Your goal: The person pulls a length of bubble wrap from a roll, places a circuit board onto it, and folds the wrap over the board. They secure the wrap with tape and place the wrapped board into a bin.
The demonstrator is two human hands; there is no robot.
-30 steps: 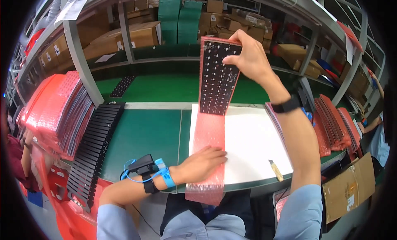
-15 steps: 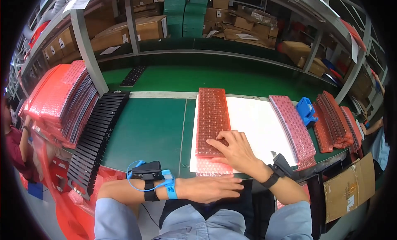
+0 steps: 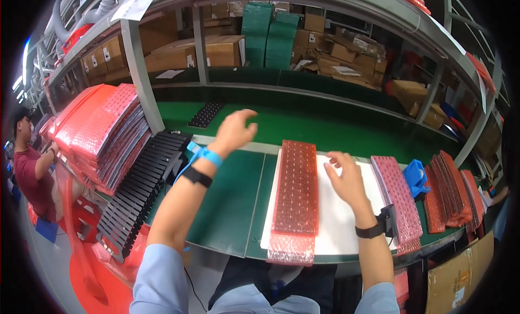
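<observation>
My left hand (image 3: 235, 132) is raised above the far edge of the green work surface (image 3: 227, 205), near the perforated black panel (image 3: 205, 115). Its fingers are apart and hold nothing. A blue strap with a cord circles that wrist. Over the white sheet (image 3: 338, 227), my right hand (image 3: 346, 180) hovers with spread, slightly bent fingers, also empty. Between the hands lies a long flat panel (image 3: 295, 189) wrapped in red translucent bubble wrap, its loose pink end (image 3: 291, 248) reaching past the near edge. Right of my right hand is a pink bubble-wrap bundle (image 3: 394, 192).
A black slotted rack (image 3: 143, 187) and a tall stack of bubble-wrapped panels (image 3: 103, 130) stand at left, with another person (image 3: 35, 168) beyond. On the right are a blue tape dispenser (image 3: 416, 178), red-wrapped panels (image 3: 447, 192) and a cardboard box (image 3: 460, 276).
My left hand has risen from the near edge to the far side. My right hand has lifted off the red-wrapped panel and shifted right. The whole view has also shifted.
</observation>
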